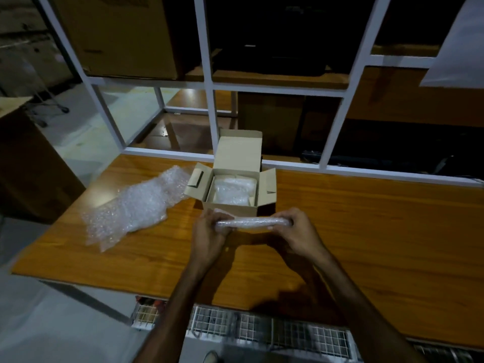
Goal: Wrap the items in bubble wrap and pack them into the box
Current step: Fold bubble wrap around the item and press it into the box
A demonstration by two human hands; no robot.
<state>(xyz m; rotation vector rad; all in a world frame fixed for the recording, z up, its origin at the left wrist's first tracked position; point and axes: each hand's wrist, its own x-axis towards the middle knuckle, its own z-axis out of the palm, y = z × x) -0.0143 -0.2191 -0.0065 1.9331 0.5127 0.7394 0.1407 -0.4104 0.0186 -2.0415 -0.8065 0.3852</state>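
Note:
A long thin item rolled in bubble wrap (251, 222) lies level between my two hands, just above the table and in front of the box. My left hand (208, 234) grips its left end and my right hand (298, 231) grips its right end. The small cardboard box (230, 209) stands open on the wooden table (366, 231), lid up and side flaps out. Inside it lies a bundle wrapped in bubble wrap (231, 191). A loose sheet of bubble wrap (136, 205) sprawls on the table to the left of the box.
A white metal shelf frame (209, 121) rises right behind the table, with large cardboard boxes (117, 35) and dark items on its shelves. A wire mesh rack (262, 326) sits below the table's near edge. A brown carton (28, 163) stands at the far left.

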